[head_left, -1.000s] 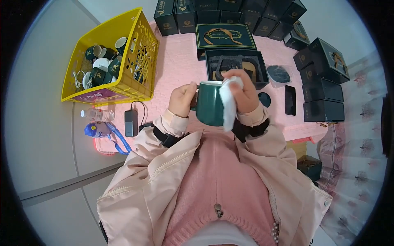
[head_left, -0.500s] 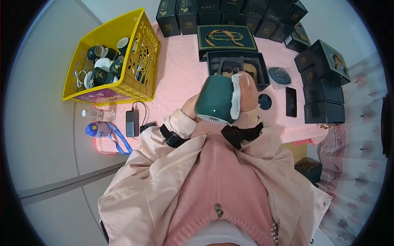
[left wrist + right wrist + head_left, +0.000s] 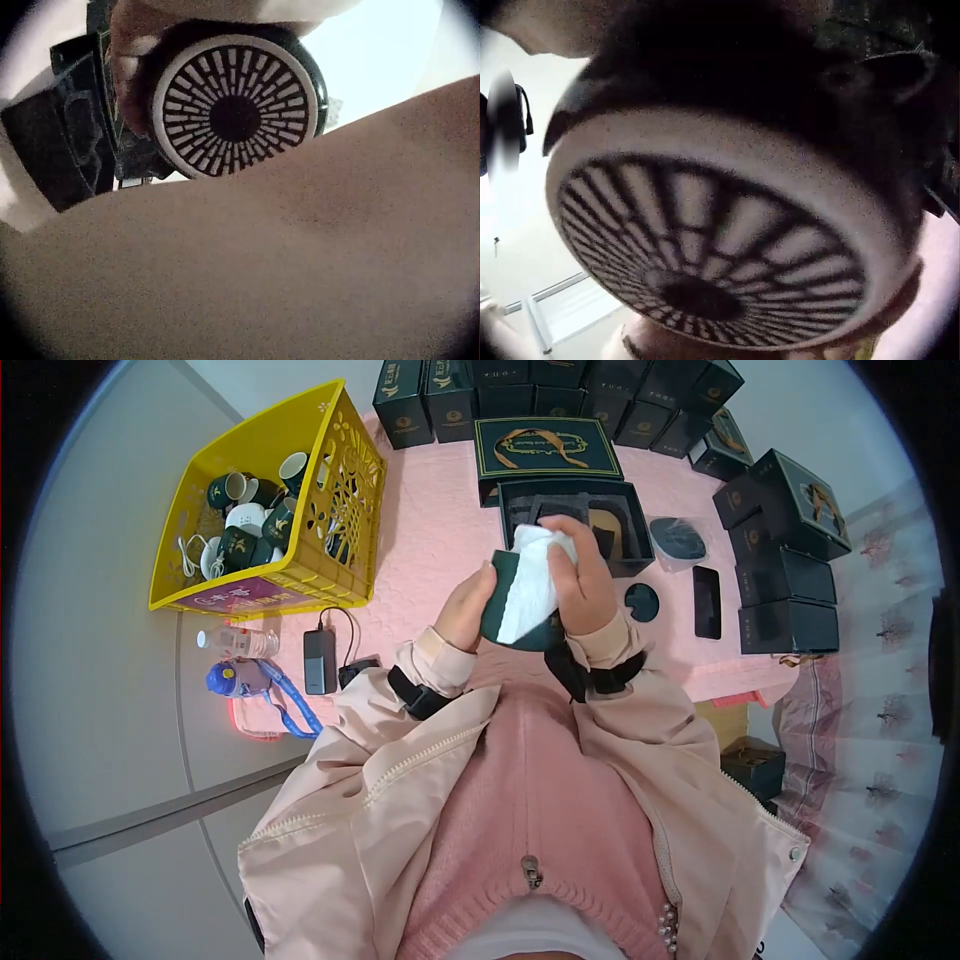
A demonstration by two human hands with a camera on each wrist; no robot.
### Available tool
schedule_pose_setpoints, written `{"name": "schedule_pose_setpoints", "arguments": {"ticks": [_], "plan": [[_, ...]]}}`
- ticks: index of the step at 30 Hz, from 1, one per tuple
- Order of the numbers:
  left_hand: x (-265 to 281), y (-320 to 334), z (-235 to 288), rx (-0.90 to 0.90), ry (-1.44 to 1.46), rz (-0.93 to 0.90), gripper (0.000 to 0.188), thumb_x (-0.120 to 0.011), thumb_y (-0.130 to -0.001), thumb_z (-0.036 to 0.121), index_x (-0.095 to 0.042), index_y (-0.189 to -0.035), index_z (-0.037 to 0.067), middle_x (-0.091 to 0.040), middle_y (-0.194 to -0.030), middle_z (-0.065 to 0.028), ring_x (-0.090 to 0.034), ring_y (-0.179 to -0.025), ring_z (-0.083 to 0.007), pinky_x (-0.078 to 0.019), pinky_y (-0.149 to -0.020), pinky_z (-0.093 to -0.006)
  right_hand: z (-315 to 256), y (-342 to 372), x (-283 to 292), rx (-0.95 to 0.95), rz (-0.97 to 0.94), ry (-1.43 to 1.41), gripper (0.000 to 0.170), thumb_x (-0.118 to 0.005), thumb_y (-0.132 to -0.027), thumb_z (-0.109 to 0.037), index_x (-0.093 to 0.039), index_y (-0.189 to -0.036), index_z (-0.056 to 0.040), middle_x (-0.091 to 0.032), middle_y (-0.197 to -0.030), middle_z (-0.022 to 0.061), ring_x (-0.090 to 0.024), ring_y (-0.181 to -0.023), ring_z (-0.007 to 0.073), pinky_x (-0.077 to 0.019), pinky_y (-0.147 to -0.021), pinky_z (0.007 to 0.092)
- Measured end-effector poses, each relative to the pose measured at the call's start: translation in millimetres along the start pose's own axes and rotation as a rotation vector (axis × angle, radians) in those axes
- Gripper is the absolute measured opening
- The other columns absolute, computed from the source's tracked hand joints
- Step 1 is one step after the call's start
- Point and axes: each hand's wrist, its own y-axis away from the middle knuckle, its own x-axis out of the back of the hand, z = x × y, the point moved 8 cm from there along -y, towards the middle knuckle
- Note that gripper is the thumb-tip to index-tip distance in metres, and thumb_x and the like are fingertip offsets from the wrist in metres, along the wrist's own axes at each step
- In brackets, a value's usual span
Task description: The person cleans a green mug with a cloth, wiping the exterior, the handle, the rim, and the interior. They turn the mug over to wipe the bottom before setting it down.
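A dark green mug [image 3: 505, 572] is held up in front of the body, its left side gripped by my left hand [image 3: 463, 612]. My right hand [image 3: 588, 588] holds a white cloth [image 3: 530, 595], spread flat over the mug's side. The mug's base [image 3: 235, 112], a pale disc with dark radiating lines, faces the left wrist camera. In the right wrist view the same base [image 3: 712, 247] fills much of the frame. Behind the hands sits an open dark box [image 3: 636, 510] with a grey foam insert. The mug's handle is hidden.
At left stands a yellow crate [image 3: 365, 510] with several mugs. Near it lie a clear bottle [image 3: 240, 641], a blue-capped bottle [image 3: 238, 678] and a black power adapter [image 3: 320, 660]. A phone [image 3: 707, 603] and a round dark disc [image 3: 642, 602] lie at right, near stacked boxes [image 3: 787, 625].
The mug has been turned and tilted between the hands. The white cloth has gone from a folded strip at its right edge to lying broadly across its side.
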Motion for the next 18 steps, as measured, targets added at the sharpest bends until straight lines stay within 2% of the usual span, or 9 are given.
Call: {"name": "schedule_pose_setpoints", "arguments": {"ticks": [2, 5, 7, 9, 11, 12, 14, 16, 18], "plan": [[-0.4, -0.2, 7.2, 0.049, 0.236, 0.087, 0.049, -0.028, -0.089, 0.039, -0.044, -0.112, -0.001, -0.054, -0.099, -0.0079, -0.053, -0.087, -0.0141, -0.0425, -0.078, -0.0251, 7.1, -0.3, 0.0, 0.01, 0.002, -0.028, 0.027, -0.041, -0.08, -0.007, -0.045, -0.107, -0.0021, -0.05, -0.1, 0.0105, -0.047, -0.092, 0.0196, -0.0347, -0.082, 0.0249], [5.2, -3.3, 23.3, -0.007, 0.295, 0.096, 0.049, -0.028, -0.089, 0.039, -0.045, -0.111, -0.001, -0.054, -0.101, -0.0086, -0.053, -0.088, -0.0139, -0.0429, -0.079, -0.0255, 11.3, 0.7, -3.6, 0.031, 0.0, -0.087, 0.031, -0.04, -0.081, -0.007, -0.042, -0.112, -0.002, -0.047, -0.107, 0.0116, -0.045, -0.099, 0.0198, -0.0324, -0.086, 0.0261], [9.5, -4.6, 27.1, -0.036, 0.329, 0.102, 0.049, -0.028, -0.089, 0.039, -0.045, -0.111, -0.001, -0.053, -0.102, -0.009, -0.053, -0.089, -0.0139, -0.0431, -0.079, -0.0257, -1.3, 8.8, -7.7, 0.107, 0.046, -0.033, 0.033, -0.041, -0.078, -0.005, -0.044, -0.111, -0.0015, -0.046, -0.11, 0.0126, -0.044, -0.103, 0.0223, -0.032, -0.088, 0.0307], [16.9, -6.4, 27.6, -0.08, 0.22, 0.125, 0.048, -0.028, -0.089, 0.038, -0.046, -0.11, -0.001, -0.053, -0.102, -0.0093, -0.053, -0.09, -0.0144, -0.0428, -0.08, -0.0257, -11.6, 11.3, -11.7, 0.146, 0.069, -0.007, 0.034, -0.042, -0.077, -0.004, -0.044, -0.111, -0.0013, -0.046, -0.112, 0.0132, -0.043, -0.105, 0.0236, -0.0318, -0.089, 0.0329], [31.0, -16.5, 14.0, -0.094, 0.163, 0.13, 0.047, -0.028, -0.089, 0.038, -0.046, -0.11, -0.001, -0.053, -0.101, -0.0095, -0.053, -0.091, -0.0147, -0.0427, -0.08, -0.0257, -44.4, 13.8, -29.5, 0.396, -0.105, 0.271, 0.035, -0.045, -0.073, -0.003, -0.047, -0.108, -0.0004, -0.046, -0.111, 0.0148, -0.043, -0.105, 0.0271, -0.0312, -0.09, 0.0375], [46.5, -30.8, -0.4, -0.168, 0.081, 0.106, 0.047, -0.028, -0.089, 0.038, -0.046, -0.108, -0.001, -0.053, -0.101, -0.0092, -0.053, -0.091, -0.0146, -0.0426, -0.079, -0.0255, -54.6, 19.3, -40.0, 0.518, -0.192, 0.413, 0.036, -0.047, -0.071, -0.003, -0.048, -0.107, 0.0, -0.047, -0.111, 0.0157, -0.044, -0.105, 0.0288, -0.031, -0.09, 0.0398], [66.5, -47.6, -18.5, -0.314, -0.084, 0.06, 0.045, -0.029, -0.089, 0.037, -0.047, -0.106, -0.001, -0.054, -0.099, -0.0088, -0.052, -0.09, -0.0143, -0.0424, -0.078, -0.025, -58.1, 27.2, -49.3, 0.521, -0.228, 0.433, 0.036, -0.049, -0.07, -0.004, -0.049, -0.105, 0.0001, -0.047, -0.11, 0.0163, -0.044, -0.105, 0.0299, -0.031, -0.09, 0.0408], [41.5, -22.4, 14.9, -0.351, -0.208, 0.094, 0.045, -0.03, -0.089, 0.037, -0.047, -0.105, -0.001, -0.054, -0.098, -0.0084, -0.052, -0.09, -0.014, -0.0422, -0.078, -0.0249, -59.5, 32.4, -61.0, 0.544, -0.308, 0.464, 0.037, -0.052, -0.066, -0.005, -0.051, -0.103, 0.0003, -0.048, -0.108, 0.0175, -0.045, -0.103, 0.0322, -0.0311, -0.09, 0.0426], [17.2, 7.0, 48.8, -0.412, -0.451, 0.174, 0.044, -0.031, -0.089, 0.037, -0.048, -0.103, -0.001, -0.054, -0.096, -0.0077, -0.051, -0.088, -0.0134, -0.0416, -0.076, -0.0246, -56.3, 28.1, -55.7, 0.532, -0.269, 0.428, 0.036, -0.051, -0.067, -0.005, -0.05, -0.103, 0.0003, -0.049, -0.107, 0.0177, -0.045, -0.102, 0.032, -0.0316, -0.089, 0.0413]]}}
